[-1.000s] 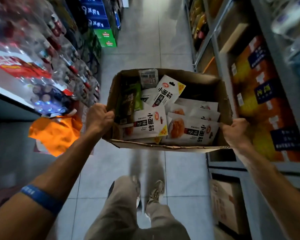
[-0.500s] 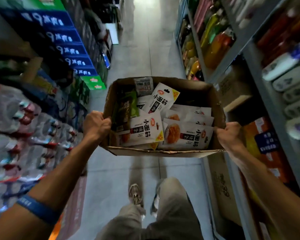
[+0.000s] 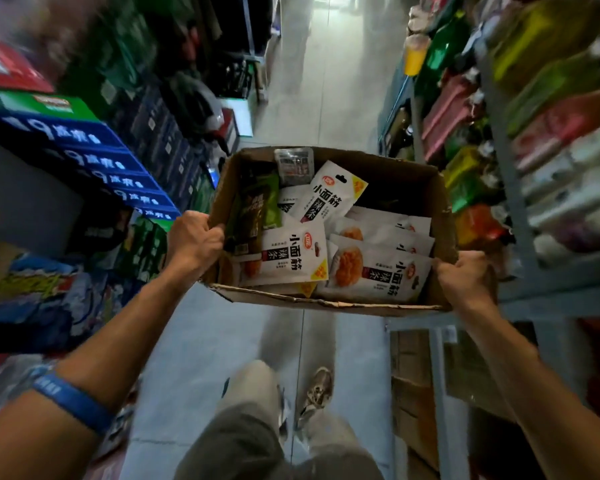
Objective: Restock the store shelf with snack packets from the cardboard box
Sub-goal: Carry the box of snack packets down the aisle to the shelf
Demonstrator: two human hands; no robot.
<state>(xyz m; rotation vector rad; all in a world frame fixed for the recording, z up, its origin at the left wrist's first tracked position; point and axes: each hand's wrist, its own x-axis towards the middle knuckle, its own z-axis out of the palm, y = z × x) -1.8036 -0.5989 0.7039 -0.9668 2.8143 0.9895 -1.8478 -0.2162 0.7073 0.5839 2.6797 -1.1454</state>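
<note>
We carry the cardboard box (image 3: 388, 188) of white snack packets (image 3: 291, 258) chest-high above the aisle floor (image 3: 194, 341); our left hand (image 3: 193, 242) and right hand (image 3: 463, 278) curl their fingers over its side walls, blurred shelves (image 3: 513, 188) alongside

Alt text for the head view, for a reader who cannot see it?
A person's left hand and right hand grip the sides of an open cardboard box of white snack packets and a green packet, carried down a shop aisle between stocked shelves.
</note>
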